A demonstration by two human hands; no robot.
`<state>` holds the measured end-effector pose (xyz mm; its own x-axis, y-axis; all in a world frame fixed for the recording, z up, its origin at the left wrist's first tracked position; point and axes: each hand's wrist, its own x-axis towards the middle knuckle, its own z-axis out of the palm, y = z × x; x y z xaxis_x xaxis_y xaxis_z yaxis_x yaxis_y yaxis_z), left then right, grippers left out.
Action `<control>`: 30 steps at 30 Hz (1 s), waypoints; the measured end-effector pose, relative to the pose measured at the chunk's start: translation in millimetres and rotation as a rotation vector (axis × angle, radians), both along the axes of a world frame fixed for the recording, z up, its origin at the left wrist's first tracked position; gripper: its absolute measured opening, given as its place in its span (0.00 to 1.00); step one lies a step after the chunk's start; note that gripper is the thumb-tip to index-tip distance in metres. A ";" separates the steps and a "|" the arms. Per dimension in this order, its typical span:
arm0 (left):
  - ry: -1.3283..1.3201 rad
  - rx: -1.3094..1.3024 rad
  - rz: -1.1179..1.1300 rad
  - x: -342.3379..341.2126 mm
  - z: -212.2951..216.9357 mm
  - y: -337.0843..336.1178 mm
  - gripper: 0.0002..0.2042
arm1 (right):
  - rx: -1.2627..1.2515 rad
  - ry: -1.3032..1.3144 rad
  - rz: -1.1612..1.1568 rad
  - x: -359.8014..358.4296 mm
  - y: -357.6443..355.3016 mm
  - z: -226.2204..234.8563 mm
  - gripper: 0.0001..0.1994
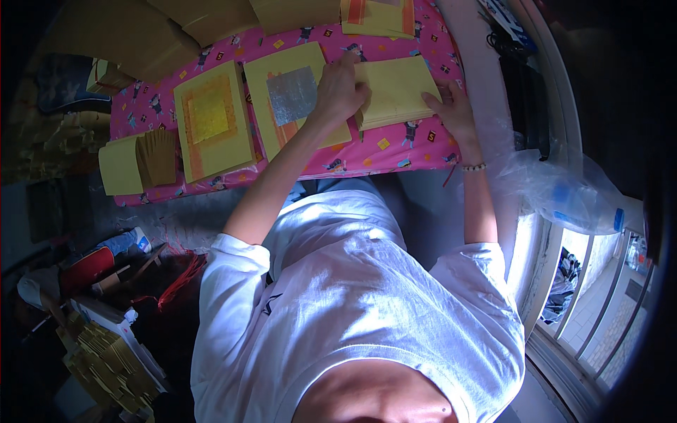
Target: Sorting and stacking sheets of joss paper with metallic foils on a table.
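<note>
A stack of plain yellow paper sheets (395, 88) lies on the pink patterned tablecloth (381, 151). My left hand (340, 88) grips the stack's left edge, fingers curled over it. Gripping the right edge is my right hand (451, 109), thumb on top; a bead bracelet (474, 167) circles that wrist. Just left of my left hand lies a yellow sheet stack with a silver foil square (291, 95). Further left is another stack with a gold foil square (210, 116).
Folded yellow and brown papers (141, 158) sit at the cloth's left end. More paper stacks (374, 17) line the far edge. A clear plastic bag (564, 190) hangs at the right by a window. Clutter and paper bundles (106, 352) cover the floor at lower left.
</note>
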<state>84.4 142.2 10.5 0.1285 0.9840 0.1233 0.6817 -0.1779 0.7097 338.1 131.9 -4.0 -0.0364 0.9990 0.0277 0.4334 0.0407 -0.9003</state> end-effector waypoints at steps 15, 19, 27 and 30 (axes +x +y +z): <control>-0.122 0.339 -0.034 -4.7 15.9 -9.6 0.09 | -0.254 0.129 -0.132 -9.0 -0.5 37.0 0.22; -0.093 0.426 -0.180 -1.4 17.9 -16.5 0.05 | -0.266 0.110 -0.122 -6.4 -0.1 34.8 0.22; 0.041 0.414 -0.269 1.3 7.7 -29.4 0.06 | -0.218 0.105 -0.058 6.1 2.1 9.3 0.20; -0.023 0.419 -0.257 -0.5 7.8 -27.6 0.06 | -0.200 0.131 -0.082 1.1 2.7 16.2 0.21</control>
